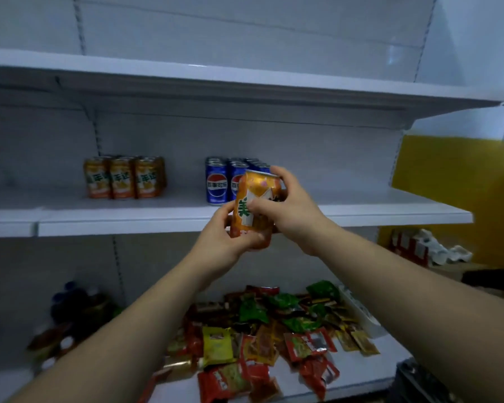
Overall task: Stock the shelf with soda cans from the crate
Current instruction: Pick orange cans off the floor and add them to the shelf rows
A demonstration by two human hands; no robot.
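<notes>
Snack packets crowd the bottom shelf beneath both outstretched forearms. Above, the left hand cups the base of an orange soda can, and the right hand curls its fingers round the upper half, just before the middle shelf edge. Behind stand blue Pepsi cans, with bare shelf between them and the orange cans at left.

Blue cans: 百事可乐; orange shelf cans: 年达; held can: 美.

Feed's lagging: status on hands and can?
Left hand and right hand grip orange can, in front of middle shelf. Blue cans behind it.
</notes>
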